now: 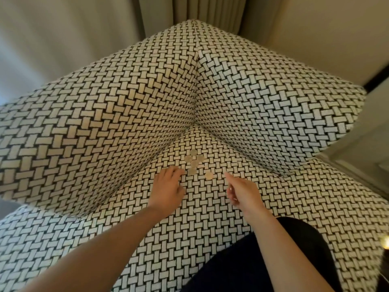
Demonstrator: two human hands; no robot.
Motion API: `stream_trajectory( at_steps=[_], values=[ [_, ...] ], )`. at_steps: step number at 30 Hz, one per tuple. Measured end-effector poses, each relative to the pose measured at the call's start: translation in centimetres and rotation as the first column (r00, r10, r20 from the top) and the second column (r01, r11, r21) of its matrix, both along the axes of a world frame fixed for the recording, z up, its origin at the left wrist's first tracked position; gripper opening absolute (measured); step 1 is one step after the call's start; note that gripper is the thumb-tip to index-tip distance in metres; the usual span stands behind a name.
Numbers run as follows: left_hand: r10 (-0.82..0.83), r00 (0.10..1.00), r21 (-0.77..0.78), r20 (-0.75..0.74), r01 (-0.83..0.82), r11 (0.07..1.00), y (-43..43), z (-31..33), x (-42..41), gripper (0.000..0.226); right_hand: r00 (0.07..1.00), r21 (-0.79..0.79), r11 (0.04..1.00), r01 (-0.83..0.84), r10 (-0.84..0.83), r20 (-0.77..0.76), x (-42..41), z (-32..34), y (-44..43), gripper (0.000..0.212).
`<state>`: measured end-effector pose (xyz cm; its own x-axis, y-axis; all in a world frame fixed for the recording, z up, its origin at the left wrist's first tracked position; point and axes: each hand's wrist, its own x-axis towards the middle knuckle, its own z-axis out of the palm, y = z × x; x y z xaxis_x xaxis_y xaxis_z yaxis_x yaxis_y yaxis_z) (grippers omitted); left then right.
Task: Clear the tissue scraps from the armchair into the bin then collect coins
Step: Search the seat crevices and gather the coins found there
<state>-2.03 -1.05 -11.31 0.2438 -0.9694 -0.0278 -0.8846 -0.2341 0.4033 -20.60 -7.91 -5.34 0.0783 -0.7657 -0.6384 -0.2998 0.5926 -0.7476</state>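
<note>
Several gold-coloured coins (194,163) lie in a loose cluster on the armchair seat (206,207), close to its back corner. One coin (209,175) sits apart at the lower right. My left hand (168,187) rests on the seat just left of the cluster, its bent fingertips touching the fabric beside the lowest coin (192,171). My right hand (242,192) hovers right of the coins, seen side-on with one finger stretched toward them and the others curled under. A small glint shows by those curled fingers; what it is I cannot tell. No tissue scraps or bin are in view.
The armchair's back (105,123) and side cushion (273,106), in a black-and-white basket weave, rise steeply around the seat corner. Beige curtains (189,9) hang behind. My dark-clothed knee (284,249) presses against the seat's front right.
</note>
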Motion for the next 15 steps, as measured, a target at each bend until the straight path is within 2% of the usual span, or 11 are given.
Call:
stream_trajectory(
  at_steps=[3,6,10,15],
  values=[
    [0.229,0.972,0.1,-0.056,-0.223,0.97,-2.8,0.4,-2.0,0.046,0.942,0.205,0.949,0.242,-0.28,0.184,-0.6,-0.1,-0.5,0.022],
    [0.422,0.898,0.182,-0.129,-0.397,0.9,-4.9,0.5,-2.7,0.039,0.804,0.381,0.845,0.375,-0.501,0.321,-1.1,-0.4,-0.9,0.037],
    [0.424,0.905,0.204,-0.047,-0.407,0.89,-5.7,0.4,-3.1,0.027,0.676,0.494,0.763,0.417,-0.624,0.393,-1.3,-1.0,-1.0,0.045],
    [0.422,0.906,0.16,-0.019,-0.414,0.896,-5.0,0.0,-3.3,0.021,0.642,0.539,0.745,0.394,-0.642,0.419,-1.2,-1.4,-1.2,0.045]
  ],
)
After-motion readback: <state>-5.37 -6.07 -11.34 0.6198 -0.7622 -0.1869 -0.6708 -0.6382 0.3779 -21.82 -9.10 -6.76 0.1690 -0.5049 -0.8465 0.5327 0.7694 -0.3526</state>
